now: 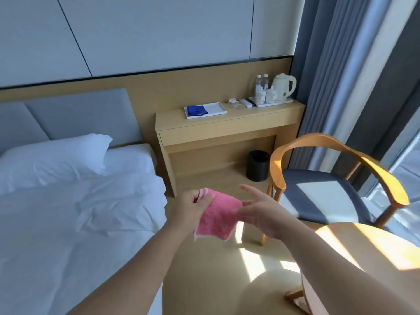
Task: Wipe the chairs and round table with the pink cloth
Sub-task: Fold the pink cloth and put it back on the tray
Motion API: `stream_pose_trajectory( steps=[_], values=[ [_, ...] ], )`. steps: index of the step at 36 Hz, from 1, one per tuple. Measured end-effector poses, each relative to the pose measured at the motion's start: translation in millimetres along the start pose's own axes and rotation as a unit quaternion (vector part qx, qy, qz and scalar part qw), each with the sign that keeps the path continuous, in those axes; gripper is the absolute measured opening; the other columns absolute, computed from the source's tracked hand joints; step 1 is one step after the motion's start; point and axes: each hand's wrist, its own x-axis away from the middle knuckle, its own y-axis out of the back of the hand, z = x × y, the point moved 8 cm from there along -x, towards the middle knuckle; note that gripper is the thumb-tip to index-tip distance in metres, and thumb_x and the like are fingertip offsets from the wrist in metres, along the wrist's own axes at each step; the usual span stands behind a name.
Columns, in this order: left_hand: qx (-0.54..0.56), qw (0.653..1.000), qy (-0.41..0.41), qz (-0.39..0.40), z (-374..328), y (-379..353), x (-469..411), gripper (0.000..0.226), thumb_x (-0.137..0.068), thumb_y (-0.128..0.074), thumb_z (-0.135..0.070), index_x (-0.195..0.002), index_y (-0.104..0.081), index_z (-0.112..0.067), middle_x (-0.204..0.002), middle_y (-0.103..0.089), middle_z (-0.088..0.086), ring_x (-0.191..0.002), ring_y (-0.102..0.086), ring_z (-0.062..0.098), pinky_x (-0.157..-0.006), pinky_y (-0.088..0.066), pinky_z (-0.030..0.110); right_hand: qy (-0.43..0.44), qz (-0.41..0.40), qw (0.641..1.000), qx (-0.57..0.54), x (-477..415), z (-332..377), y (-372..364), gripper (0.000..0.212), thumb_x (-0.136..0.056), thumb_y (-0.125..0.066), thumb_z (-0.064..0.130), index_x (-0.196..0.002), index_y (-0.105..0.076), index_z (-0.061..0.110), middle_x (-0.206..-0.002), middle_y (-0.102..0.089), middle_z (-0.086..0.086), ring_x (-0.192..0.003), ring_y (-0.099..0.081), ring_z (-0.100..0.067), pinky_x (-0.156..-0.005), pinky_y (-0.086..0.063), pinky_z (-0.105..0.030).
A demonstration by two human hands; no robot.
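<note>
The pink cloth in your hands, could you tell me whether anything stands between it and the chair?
Nothing visible does: the pink cloth, pinched in the left hand, hangs over bare floor just left of the chair.

We count: two hands, left (193,204) and right (261,212); one pink cloth (218,218); one chair (329,183); one round table (368,258); one bed (68,212); one pillow (52,160); one desk (227,126), two drawers; two water bottles (261,84); one kettle (284,86); one bin (258,165); two trays, one (218,109) at desk's left, other (288,101) under kettle.
</note>
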Motion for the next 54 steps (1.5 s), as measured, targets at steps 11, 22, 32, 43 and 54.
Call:
stream_pose_trajectory(
  steps=[11,22,32,43,54],
  values=[
    [-0.039,0.998,0.028,-0.045,-16.2,-14.4,-156.7,0.023,-0.078,-0.075,-0.022,-0.097,-0.070,-0.009,-0.089,-0.068,0.001,-0.083,-0.066,0.020,-0.078,-0.055,0.045,0.122,-0.041,0.893,0.431,-146.1,121.9,46.3,0.044,-0.079,-0.075,0.010,-0.122,-0.067,0.017,-0.107,-0.068,0.002,-0.091,-0.064,-0.011,-0.072,-0.056,-0.026],
    [-0.026,0.999,-0.005,-0.037,3.0,-10.6,-308.6,0.019,-0.088,-0.061,-0.035,-0.088,-0.066,-0.017,-0.083,-0.066,0.010,-0.075,-0.066,0.026,-0.065,-0.055,0.051,0.129,-0.065,0.901,0.410,-288.8,172.3,70.3,0.010,-0.087,-0.067,0.021,-0.097,-0.068,0.021,-0.089,-0.069,0.001,-0.083,-0.066,-0.015,-0.072,-0.057,-0.033],
    [0.055,0.997,0.038,0.033,44.6,4.3,-505.9,0.051,-0.077,-0.076,-0.017,-0.119,-0.049,-0.027,-0.107,-0.062,-0.009,-0.096,-0.062,0.008,-0.077,-0.056,0.029,0.100,-0.162,0.919,0.345,-468.7,234.6,77.4,0.044,-0.089,-0.068,0.028,-0.126,-0.046,0.019,-0.101,-0.059,0.006,-0.088,-0.063,-0.011,-0.075,-0.058,-0.031],
    [0.029,0.999,-0.030,0.003,44.0,23.2,-682.7,0.027,-0.083,-0.068,-0.011,-0.093,-0.052,-0.030,-0.095,-0.056,-0.016,-0.059,-0.051,-0.008,-0.051,-0.039,0.010,0.107,-0.213,0.945,0.223,-609.9,295.7,103.6,0.017,-0.081,-0.073,0.008,-0.078,-0.059,0.016,-0.086,-0.067,-0.003,-0.072,-0.064,-0.020,-0.071,-0.057,-0.047],
    [-0.036,0.999,-0.035,0.014,61.5,-22.4,-850.4,0.020,-0.088,-0.062,-0.008,-0.102,-0.066,-0.021,-0.100,-0.055,-0.001,-0.076,-0.049,0.003,-0.062,-0.036,0.002,0.138,-0.189,0.914,0.332,-766.7,350.8,156.2,0.029,-0.088,-0.064,0.006,-0.114,-0.071,0.016,-0.104,-0.059,0.012,-0.088,-0.060,-0.008,-0.084,-0.052,-0.028]
  ],
)
